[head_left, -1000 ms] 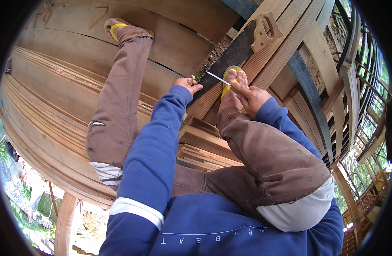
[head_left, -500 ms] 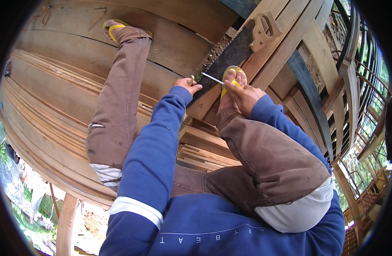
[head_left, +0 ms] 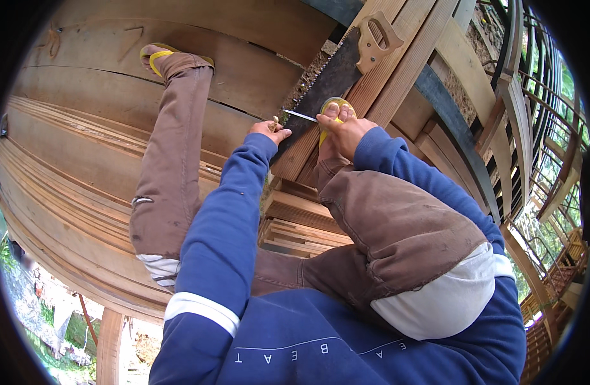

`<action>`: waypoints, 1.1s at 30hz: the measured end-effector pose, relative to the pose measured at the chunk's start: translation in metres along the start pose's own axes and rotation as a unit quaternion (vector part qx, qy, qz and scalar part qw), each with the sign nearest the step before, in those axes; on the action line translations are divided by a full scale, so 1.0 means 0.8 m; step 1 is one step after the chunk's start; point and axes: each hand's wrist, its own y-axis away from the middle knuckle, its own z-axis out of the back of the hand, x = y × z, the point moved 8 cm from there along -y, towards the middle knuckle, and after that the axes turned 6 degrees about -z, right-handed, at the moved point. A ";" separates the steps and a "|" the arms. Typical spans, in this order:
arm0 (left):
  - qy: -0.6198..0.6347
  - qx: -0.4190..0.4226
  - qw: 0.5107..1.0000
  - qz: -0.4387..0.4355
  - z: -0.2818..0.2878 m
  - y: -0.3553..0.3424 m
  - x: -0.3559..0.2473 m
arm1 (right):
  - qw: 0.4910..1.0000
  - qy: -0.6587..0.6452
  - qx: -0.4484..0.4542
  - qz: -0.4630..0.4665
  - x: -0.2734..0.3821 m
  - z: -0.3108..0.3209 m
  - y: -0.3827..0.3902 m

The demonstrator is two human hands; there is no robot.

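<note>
A hand saw [head_left: 333,80] with a dark blade lies slantwise on wooden beams, its toothed edge facing left. Its pale wooden handle [head_left: 375,46] points away to the upper right. My left hand [head_left: 268,131] is closed at the near end of the blade, its thumb pressed on the metal; its other fingers are partly hidden. A thin, light metal file [head_left: 300,116] sticks out of my right hand [head_left: 351,136], which is closed round it. The file crosses the blade, with its tip at the teeth. My right foot [head_left: 336,114], in a yellow flip-flop, rests by the blade.
Thick beams [head_left: 404,70] run under the saw. Wide boards [head_left: 134,90] lie at the left, where my left foot [head_left: 160,56] stands. Stacked narrow planks [head_left: 301,231] show below the saw. A gap with dirt opens along the teeth. A railing-like wooden frame [head_left: 526,115] curves at the right.
The whole view has shifted, so the saw, hands and feet appear a little further left. Both hands keep nearly the same places on the saw, and the file still lies across the blade.
</note>
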 end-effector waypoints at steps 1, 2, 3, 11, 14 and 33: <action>0.007 -0.001 1.000 0.000 0.002 -0.001 0.001 | 1.000 -0.006 -0.002 -0.004 -0.001 -0.002 -0.002; 0.013 0.001 1.000 0.001 0.003 0.001 0.002 | 1.000 -0.014 -0.002 -0.010 -0.002 -0.008 -0.001; 0.019 0.003 1.000 0.000 0.001 0.000 0.000 | 0.999 0.003 -0.041 0.004 0.000 -0.011 -0.003; -0.039 -0.016 0.999 -0.008 0.005 0.001 -0.005 | 0.991 0.023 0.121 -0.041 0.024 -0.025 -0.052; 0.018 -0.025 0.999 -0.030 0.005 0.002 -0.001 | 0.994 -0.105 0.033 -0.018 0.032 0.018 -0.042; 0.030 -0.016 0.999 -0.025 0.003 -0.007 -0.036 | 0.980 -0.180 -0.025 -0.078 -0.050 0.039 0.042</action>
